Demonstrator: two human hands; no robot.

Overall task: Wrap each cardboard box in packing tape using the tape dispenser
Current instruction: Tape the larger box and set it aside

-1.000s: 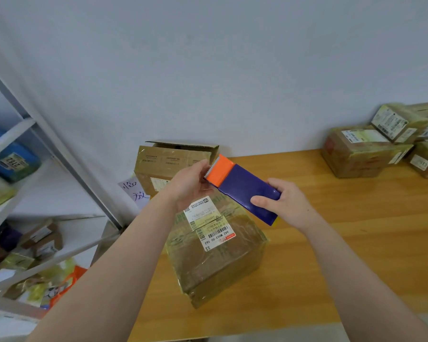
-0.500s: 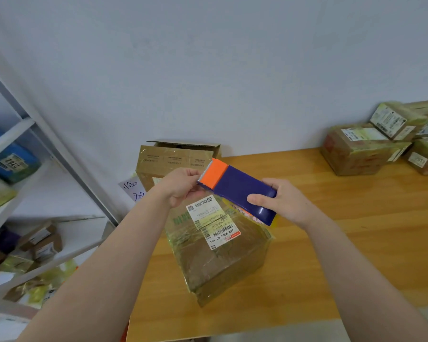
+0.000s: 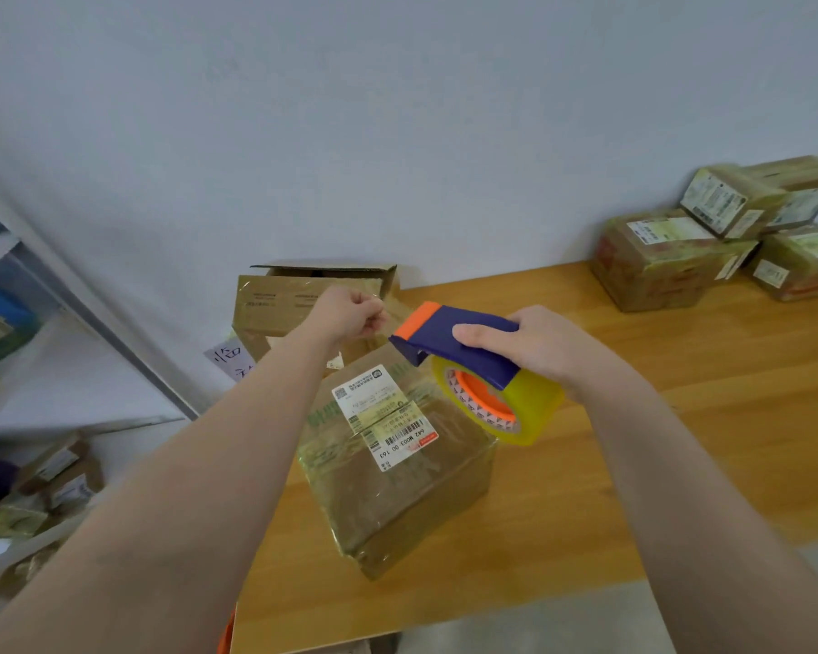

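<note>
The cardboard box [image 3: 397, 474], already sheathed in clear tape and bearing white shipping labels [image 3: 383, 417] on its top, sat near the front left corner of the wooden surface [image 3: 704, 441], turned at an angle to the edge. Just above its far right corner, the right hand [image 3: 544, 351] gripped the blue and orange tape dispenser [image 3: 459, 339], fingers wrapped over its top, with the yellowish tape roll [image 3: 520, 408] hanging beneath. The left hand [image 3: 350, 313], fingers curled tight, pinched a faintly visible strip of tape [image 3: 389, 323] drawn out from the dispenser's orange end, above the box's far edge. Both forearms crossed the foreground, the left one hiding part of the box's left side. Behind the left hand, an open carton [image 3: 279, 299] stood against the pale wall [image 3: 397, 134], a handwritten note [image 3: 230, 358] beside it. A stack of taped parcels [image 3: 657, 262] sat at the surface's far right corner, well apart. A metal shelf rack [image 3: 91, 304] with more parcels stood to the left.
</note>
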